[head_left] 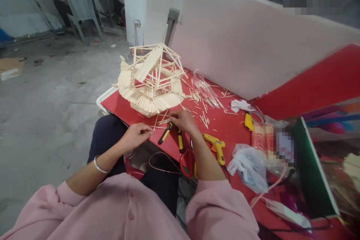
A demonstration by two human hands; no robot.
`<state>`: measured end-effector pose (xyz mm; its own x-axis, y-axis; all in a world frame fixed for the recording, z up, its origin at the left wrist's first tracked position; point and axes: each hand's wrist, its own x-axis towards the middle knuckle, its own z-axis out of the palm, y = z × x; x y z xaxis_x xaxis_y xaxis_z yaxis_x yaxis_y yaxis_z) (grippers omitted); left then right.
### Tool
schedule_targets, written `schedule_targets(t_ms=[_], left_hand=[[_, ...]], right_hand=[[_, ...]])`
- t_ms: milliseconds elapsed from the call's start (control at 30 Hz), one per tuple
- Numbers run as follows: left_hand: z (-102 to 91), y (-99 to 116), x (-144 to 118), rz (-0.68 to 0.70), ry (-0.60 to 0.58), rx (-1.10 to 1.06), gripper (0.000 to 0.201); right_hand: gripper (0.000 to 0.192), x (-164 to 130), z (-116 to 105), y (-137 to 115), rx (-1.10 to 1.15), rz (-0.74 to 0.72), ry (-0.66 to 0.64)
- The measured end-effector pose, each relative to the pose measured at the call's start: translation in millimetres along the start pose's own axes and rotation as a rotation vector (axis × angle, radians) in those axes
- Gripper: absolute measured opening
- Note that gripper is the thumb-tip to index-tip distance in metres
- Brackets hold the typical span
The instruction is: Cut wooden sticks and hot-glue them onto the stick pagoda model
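My left hand is closed, its fingertips pinched at the end of a thin wooden stick at the table's near edge. Just across from it, my right hand has its fingers bent together over a few loose sticks; whatever they may hold is hidden. Below the right fingers lies a pair of pliers with black and yellow handles, its head covered by the hand. Behind both hands stands a pavilion-like model built from sticks, its upper roof partly covered and its lower roof closely laid with sticks.
Right of my forearm lie a yellow glue gun and red-handled scissors. Loose sticks, a clear plastic packet, a white bag and a green box occupy the red table. A pale board stands behind.
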<state>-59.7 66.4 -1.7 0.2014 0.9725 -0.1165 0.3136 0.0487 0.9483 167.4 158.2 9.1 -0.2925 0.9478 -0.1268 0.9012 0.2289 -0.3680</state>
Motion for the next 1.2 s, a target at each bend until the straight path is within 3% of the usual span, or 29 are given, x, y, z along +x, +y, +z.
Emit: schedule_targets(t_ms=[267,400,533,633,733,800,933,1200], left_hand=[[-9.9,-13.6,7.9,0.027,0.125,0.067,0.01],[-6.6,-16.9,9.5,0.026,0.128,0.11,0.012],[-8.6,-16.0,5.5,0.078,0.157,0.122,0.012],[-10.7,-5.3,-1.8,0.068,0.148,0.013,0.011],[-8.5,15.2,-9.3,-0.014,0.009,-0.197,0.022],[-5.3,30.3,-12.6,-0.062,-0.092,-0.331,0.031],[-3.2,51.6,-13.5,-0.049,-0.173,-0.481,0.031],[-23.3,56.3,-12.5,-0.023,-0.061,-0.504,0.031]], right_hand=[[0.016,-10.9,10.5,-32.0,-0.111,-0.207,-0.107],[0.02,-12.8,25.8,-50.5,-0.155,-0.242,-0.07],[0.021,-21.2,21.4,-49.3,-0.09,-0.318,-0.046],[0.02,-42.4,8.3,-42.9,0.159,-0.331,-0.008],[0.025,-65.2,-3.7,-43.3,0.732,-0.175,0.108],[0.026,-74.0,-10.0,-49.1,0.962,-0.074,0.167],[0.021,-73.5,-20.3,-65.2,1.118,-0.057,0.199],[0.025,-49.5,-30.6,-83.9,1.254,-0.076,0.303]])
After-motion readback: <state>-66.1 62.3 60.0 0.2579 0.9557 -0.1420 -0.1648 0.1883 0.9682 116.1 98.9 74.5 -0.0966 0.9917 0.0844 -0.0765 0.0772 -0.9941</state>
